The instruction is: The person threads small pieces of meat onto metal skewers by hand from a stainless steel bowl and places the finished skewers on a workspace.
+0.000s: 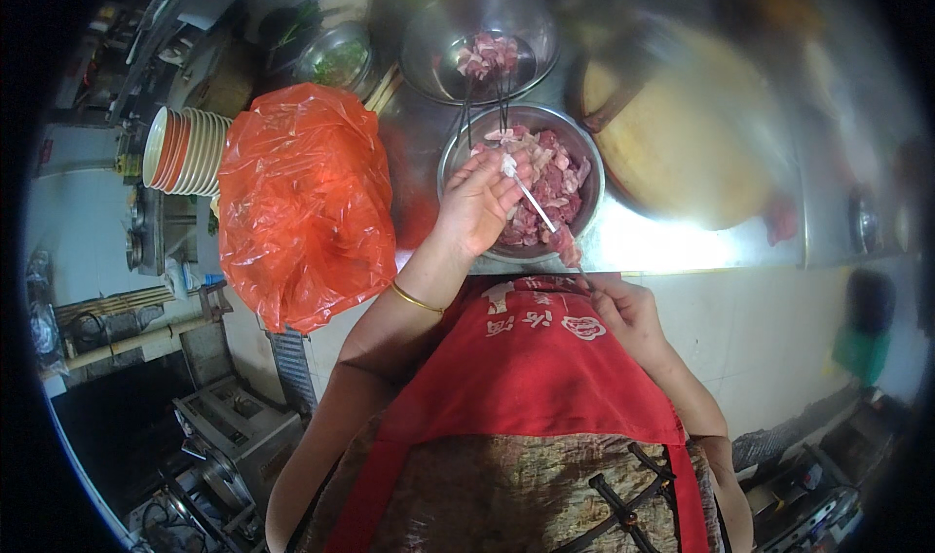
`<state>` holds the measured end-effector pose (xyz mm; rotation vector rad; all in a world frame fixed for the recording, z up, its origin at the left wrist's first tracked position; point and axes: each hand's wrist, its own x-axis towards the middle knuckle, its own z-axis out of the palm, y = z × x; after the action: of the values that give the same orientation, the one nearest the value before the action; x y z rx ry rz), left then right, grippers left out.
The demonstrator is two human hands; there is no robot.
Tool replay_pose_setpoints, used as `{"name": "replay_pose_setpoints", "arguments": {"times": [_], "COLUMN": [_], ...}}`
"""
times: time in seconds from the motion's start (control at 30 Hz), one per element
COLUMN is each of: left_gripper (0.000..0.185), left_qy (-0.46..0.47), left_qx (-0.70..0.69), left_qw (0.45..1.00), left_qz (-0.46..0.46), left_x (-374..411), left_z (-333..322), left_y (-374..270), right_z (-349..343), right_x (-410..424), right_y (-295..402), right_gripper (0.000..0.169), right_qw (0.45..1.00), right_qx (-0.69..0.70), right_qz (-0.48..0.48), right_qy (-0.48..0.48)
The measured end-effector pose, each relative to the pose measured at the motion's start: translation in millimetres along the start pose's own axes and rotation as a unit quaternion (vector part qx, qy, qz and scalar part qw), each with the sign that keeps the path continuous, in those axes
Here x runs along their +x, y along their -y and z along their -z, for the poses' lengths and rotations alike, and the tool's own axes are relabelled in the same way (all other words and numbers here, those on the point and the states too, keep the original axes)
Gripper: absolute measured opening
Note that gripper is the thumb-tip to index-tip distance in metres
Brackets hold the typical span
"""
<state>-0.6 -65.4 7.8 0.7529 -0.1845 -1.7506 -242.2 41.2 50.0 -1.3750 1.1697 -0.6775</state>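
Observation:
A thin metal skewer [535,203] runs slantwise between my two hands. My right hand [627,303] grips its lower end just past the counter's front edge. Chunks of raw meat [565,246] are threaded near that end, while the middle of the shaft is bare. My left hand [473,206], palm up, pinches a pale piece of meat or fat [509,164] at the skewer's far tip. Beneath that hand sits a steel bowl [600,180] of loose raw meat pieces [555,166], partly hidden by my fingers.
Behind it, another steel basin [427,42] holds meat-loaded skewers [488,55], their bare ends over the rim. A round chopping board [701,129] with a cleaver [621,100] lies right, blurred. Left are an orange plastic bag [307,210], stacked cups [186,151] and a bowl of chopped greens [340,60].

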Motion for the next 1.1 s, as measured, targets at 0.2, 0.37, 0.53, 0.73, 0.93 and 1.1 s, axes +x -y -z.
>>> {"name": "replay_pose_setpoints", "arguments": {"times": [0.2, 0.37, 0.53, 0.73, 0.93, 1.1], "left_gripper": [0.025, 0.027, 0.023, 0.027, 0.03, 0.05], "left_qy": [0.027, 0.023, 0.019, 0.121, 0.099, 0.16], "left_qx": [-0.038, -0.063, -0.036, 0.094, 0.122, 0.03], "left_qw": [0.996, 0.99, 0.99, 0.967, 0.974, 0.969], "left_qz": [0.073, 0.126, 0.132, 0.206, 0.165, 0.186], "left_x": [1.4, -1.6, -0.8, -18.5, -20.0, -2.8], "left_z": [-1.1, -2.7, -4.2, -22.9, -25.0, 6.9], "left_y": [-0.2, -1.3, -1.2, 31.8, 35.7, 15.8], "right_z": [-1.7, 1.1, -1.7, -2.4, -4.1, 2.2], "right_x": [-1.0, -1.1, -1.3, 7.4, 9.0, 6.0], "right_y": [-3.3, -2.9, -4.0, -3.0, -12.0, -7.6], "right_gripper": [0.024, 0.024, 0.024, 0.024, 0.023, 0.023], "right_qw": [1.0, 1.0, 1.0, 0.999, 0.998, 0.991], "right_qx": [0.003, -0.002, -0.001, -0.021, 0.046, 0.094], "right_qz": [0.006, 0.001, 0.025, 0.006, 0.003, -0.069], "right_qy": [-0.001, 0.01, -0.008, -0.031, -0.05, -0.059]}}
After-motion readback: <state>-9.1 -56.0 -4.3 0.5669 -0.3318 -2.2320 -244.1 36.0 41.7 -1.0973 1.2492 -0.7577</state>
